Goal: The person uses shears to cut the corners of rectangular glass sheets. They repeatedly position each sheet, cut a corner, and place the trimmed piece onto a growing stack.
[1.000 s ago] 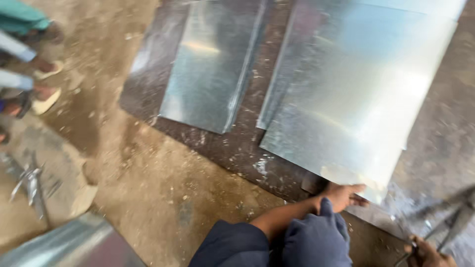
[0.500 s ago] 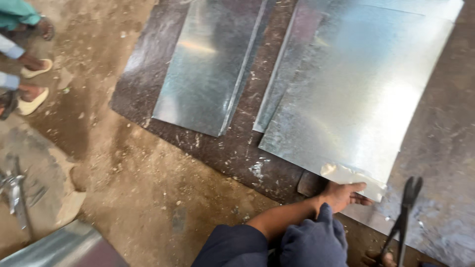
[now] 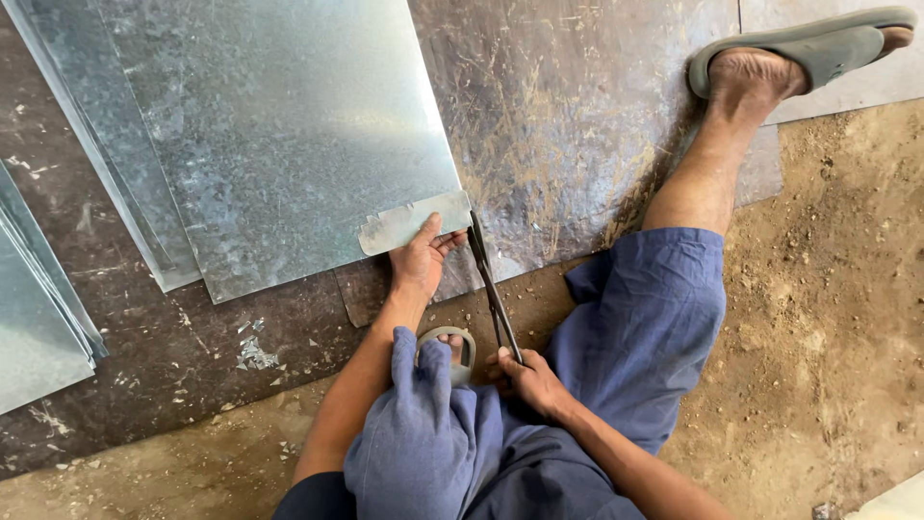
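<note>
I sit on the ground with a stack of shiny galvanised metal sheets [image 3: 279, 135] in front of me. My left hand [image 3: 422, 260] presses on a small cut strip [image 3: 409, 223] at the near right corner of the top sheet. My right hand [image 3: 527, 378] grips the handles of long dark tin snips [image 3: 491, 284], whose blades point up at the strip's right end. My knees in blue trousers [image 3: 626, 327] frame the hands.
A dark scratched steel plate [image 3: 568, 125] lies under the sheets. More folded sheets [image 3: 38, 318] lie at the left edge. My right foot in a grey sandal [image 3: 799, 48] rests at the top right. Bare dirt [image 3: 828, 318] spreads to the right.
The view swung right and closer onto the sheet's corner. My right hand, earlier near the snips at the frame's edge, now holds them against the strip beside my left hand.
</note>
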Tool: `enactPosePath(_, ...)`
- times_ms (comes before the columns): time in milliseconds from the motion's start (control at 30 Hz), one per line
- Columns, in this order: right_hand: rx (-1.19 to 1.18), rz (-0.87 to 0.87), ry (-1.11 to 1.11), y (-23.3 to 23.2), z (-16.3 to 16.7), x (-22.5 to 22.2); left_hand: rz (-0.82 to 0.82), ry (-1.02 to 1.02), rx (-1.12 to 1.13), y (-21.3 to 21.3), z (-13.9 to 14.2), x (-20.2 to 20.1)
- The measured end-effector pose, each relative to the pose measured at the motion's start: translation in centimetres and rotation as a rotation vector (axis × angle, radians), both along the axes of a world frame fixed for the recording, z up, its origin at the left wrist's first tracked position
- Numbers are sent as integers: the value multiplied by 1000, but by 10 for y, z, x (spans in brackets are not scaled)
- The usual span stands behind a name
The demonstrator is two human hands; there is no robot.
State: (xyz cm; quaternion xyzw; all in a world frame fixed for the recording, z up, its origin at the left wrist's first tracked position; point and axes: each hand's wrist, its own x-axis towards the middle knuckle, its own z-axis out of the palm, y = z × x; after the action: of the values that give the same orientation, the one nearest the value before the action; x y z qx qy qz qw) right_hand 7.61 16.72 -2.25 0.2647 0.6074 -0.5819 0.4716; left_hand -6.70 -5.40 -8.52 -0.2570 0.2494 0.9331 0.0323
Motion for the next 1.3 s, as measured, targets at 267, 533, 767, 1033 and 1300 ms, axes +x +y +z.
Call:
enactPosePath(267, 84, 65, 47, 8, -13, 3, 15, -31, -2, 2, -15, -2)
enactPosePath(533, 166, 143, 135, 6, -22, 1, 0, -23, 9, 4, -18, 0)
enactPosePath(767, 201, 181, 207, 2, -18, -3, -7, -34, -1, 3, -18, 0)
enactPosePath(1033, 213, 200, 220, -1, -21, -8, 7, -27, 7, 3, -20, 0)
enactPosePath(1300, 402, 369, 362, -2, -25, -11, 18, -31, -26, 6, -23, 0)
